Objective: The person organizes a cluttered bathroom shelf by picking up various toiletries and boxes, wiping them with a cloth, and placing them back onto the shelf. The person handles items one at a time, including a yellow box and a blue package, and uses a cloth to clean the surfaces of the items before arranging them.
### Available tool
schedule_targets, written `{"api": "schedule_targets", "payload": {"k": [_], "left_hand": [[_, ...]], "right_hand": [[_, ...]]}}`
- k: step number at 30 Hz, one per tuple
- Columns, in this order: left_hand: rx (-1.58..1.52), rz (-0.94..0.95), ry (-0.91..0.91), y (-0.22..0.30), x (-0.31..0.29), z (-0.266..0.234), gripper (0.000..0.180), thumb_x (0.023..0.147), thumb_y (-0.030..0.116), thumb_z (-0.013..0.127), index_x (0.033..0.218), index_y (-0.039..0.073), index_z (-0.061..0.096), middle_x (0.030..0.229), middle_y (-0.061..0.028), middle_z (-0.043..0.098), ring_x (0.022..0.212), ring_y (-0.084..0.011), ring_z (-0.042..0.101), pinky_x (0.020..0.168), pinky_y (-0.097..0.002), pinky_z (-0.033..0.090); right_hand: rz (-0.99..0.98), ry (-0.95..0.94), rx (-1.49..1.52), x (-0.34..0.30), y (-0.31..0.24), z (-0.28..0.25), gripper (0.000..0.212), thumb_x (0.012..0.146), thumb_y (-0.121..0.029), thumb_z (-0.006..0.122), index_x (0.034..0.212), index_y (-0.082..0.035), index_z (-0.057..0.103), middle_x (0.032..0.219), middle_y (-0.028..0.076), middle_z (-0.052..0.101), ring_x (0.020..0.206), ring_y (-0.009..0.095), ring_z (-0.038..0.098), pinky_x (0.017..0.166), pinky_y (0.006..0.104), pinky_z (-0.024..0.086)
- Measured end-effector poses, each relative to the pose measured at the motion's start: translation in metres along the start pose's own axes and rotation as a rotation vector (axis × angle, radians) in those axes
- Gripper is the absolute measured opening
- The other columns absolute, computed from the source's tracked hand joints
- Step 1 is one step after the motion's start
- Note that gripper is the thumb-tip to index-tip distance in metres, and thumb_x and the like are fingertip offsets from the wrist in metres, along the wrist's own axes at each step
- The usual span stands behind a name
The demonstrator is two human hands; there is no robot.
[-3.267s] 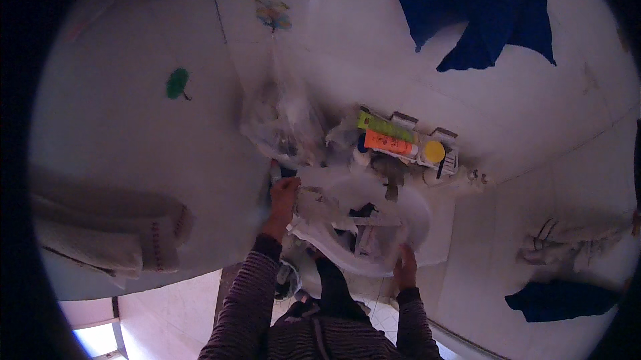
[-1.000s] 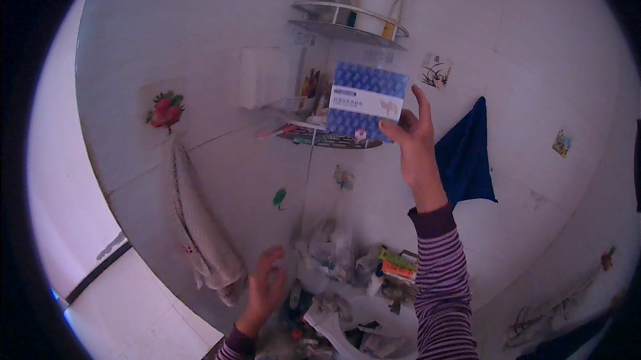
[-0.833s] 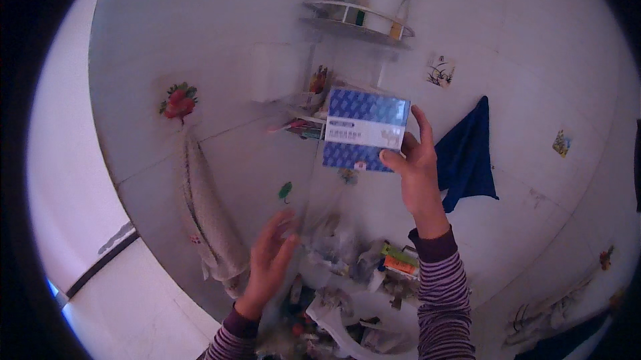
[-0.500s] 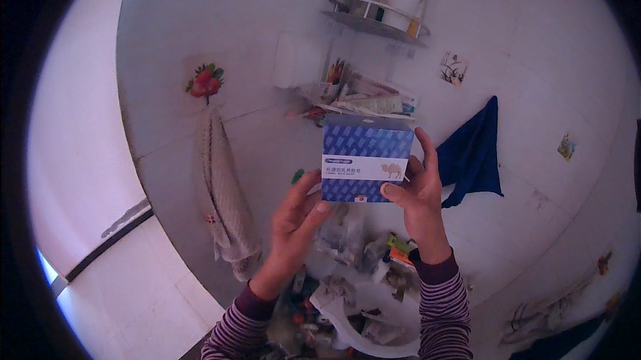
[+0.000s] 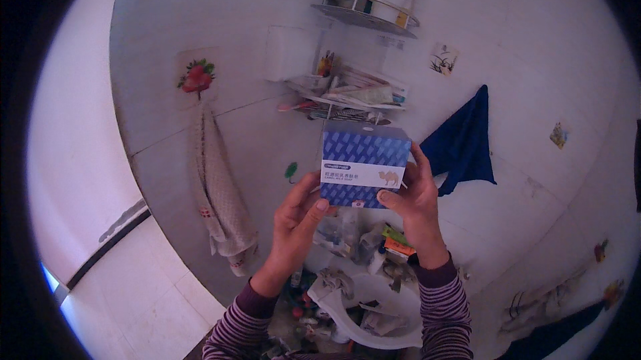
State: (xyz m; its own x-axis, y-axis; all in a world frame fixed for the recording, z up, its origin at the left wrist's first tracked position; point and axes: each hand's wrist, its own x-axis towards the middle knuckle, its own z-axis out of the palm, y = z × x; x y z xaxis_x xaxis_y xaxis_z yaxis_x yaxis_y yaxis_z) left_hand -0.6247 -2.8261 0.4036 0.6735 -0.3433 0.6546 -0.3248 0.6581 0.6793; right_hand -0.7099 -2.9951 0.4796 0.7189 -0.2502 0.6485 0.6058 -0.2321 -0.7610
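A blue-and-white soap box (image 5: 364, 167) with a small camel picture is held up in front of me, its patterned front facing me and its dark top side just showing. My right hand (image 5: 412, 196) grips its right side, thumb on the lower front corner and fingers behind. At the lower left corner is my left hand (image 5: 298, 216), its thumb by the edge and its fingers curled at the side, partly hidden by the box. Both forearms are in striped sleeves.
Below my hands, a white washbasin (image 5: 344, 323) holds assorted items, with bottles and packets around it. Two corner shelves (image 5: 364, 19) carry toiletries. A beige towel (image 5: 224, 193) hangs left, a dark blue cloth (image 5: 461, 149) right. A doorway edge (image 5: 110, 246) lies far left.
The wall, shelves and towels have shifted slightly up and left in the picture. The soap box sits a little lower against the shelves, still in both hands.
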Motion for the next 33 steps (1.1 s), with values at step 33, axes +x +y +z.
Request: {"api": "schedule_targets", "payload": {"k": [33], "left_hand": [[0.602,-0.469,-0.194,-0.159,-0.081,-0.061,0.035,0.085,0.007,0.062,0.119,0.002,0.057,0.114,-0.0144,0.062,0.098,-0.0218,0.061,0.084,-0.0309,0.049]], "right_hand": [[0.621,-0.142,-1.422,-0.386,0.426,-0.122,0.059,0.068,-0.026,0.073,0.119,-0.004,0.05,0.117,0.018,0.055,0.11,0.039,0.051,0.092,0.048,0.044]]}}
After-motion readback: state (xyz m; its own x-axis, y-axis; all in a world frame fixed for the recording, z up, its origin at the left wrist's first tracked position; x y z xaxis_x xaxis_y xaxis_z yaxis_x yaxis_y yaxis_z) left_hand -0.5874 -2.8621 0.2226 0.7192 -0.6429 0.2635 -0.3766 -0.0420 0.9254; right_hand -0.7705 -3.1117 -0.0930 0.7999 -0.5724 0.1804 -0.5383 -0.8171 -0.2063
